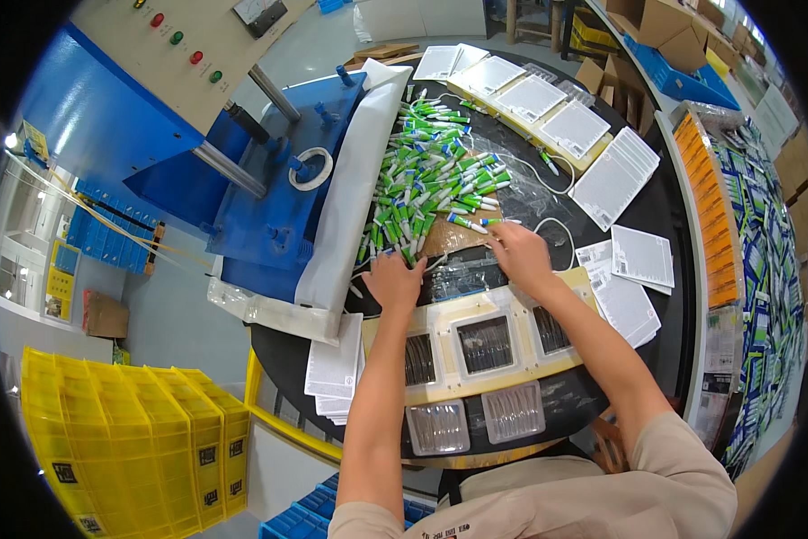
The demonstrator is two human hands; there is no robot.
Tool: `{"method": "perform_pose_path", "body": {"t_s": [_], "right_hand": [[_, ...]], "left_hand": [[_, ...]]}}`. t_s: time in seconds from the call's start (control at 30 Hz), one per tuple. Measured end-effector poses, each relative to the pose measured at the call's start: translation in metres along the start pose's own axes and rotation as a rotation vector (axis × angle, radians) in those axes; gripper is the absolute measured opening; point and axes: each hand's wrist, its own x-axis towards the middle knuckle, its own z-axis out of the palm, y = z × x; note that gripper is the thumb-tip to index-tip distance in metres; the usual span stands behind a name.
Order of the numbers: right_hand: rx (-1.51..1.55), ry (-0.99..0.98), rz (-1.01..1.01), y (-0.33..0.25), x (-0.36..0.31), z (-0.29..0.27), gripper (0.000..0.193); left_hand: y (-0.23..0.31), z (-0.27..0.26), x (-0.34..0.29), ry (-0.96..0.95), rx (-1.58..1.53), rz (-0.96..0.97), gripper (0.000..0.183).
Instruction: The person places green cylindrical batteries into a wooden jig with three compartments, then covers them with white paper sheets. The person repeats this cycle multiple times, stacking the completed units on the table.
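Note:
A heap of green-and-white marker pens (440, 171) with blue ends lies on the black round table. At the near left edge of this heap is my left hand (393, 280), its fingers curled onto a pen. My right hand (523, 256) reaches to the heap's near right edge, its fingertips closed on a pen (467, 225). Just below my hands sits a cream-coloured fixture (440, 321) with framed openings holding clear ribbed blister trays (485, 345). Two more clear trays (514, 412) lie at the table's near edge.
A blue press (278, 207) stands at the left. White printed cards (615, 180) lie in stacks at the right, with others (333, 364) by my left forearm. A second fixture (530, 112) bearing cards is at the back. Yellow crates (125, 431) occupy the lower left.

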Motion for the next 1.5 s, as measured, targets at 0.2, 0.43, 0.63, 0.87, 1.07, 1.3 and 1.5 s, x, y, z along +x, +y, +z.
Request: {"method": "perform_pose_path", "body": {"t_s": [0.2, 0.43, 0.63, 0.87, 1.07, 1.3, 1.5], "right_hand": [[-0.299, -0.072, -0.148, -0.003, 0.045, 0.045, 0.016], [0.212, -0.067, -0.577, -0.089, -0.07, -0.008, 0.021], [0.093, -0.205, -1.001, -0.13, -0.101, 0.043, 0.024], [0.2, -0.476, -0.884, -0.127, -0.103, 0.067, 0.025], [0.179, -0.201, -0.658, -0.105, -0.023, 0.09, 0.023], [-0.269, -0.505, -0.878, -0.094, 0.061, 0.14, 0.013], [-0.065, -0.123, -0.712, -0.09, -0.007, 0.046, 0.021]], "left_hand": [[-0.01, 0.003, 0.001, 0.179, -0.287, 0.042, 0.03], [-0.067, -0.072, -0.167, 0.199, -0.625, -0.174, 0.04], [-0.066, -0.029, -0.207, 0.325, -0.304, -0.019, 0.032], [-0.069, -0.025, -0.206, 0.289, -0.056, 0.071, 0.034], [-0.071, -0.034, -0.221, 0.252, -0.16, 0.155, 0.04], [-0.073, -0.028, -0.226, 0.047, -0.107, 0.228, 0.05], [-0.075, -0.024, -0.229, 0.019, -0.151, 0.276, 0.052]]}}
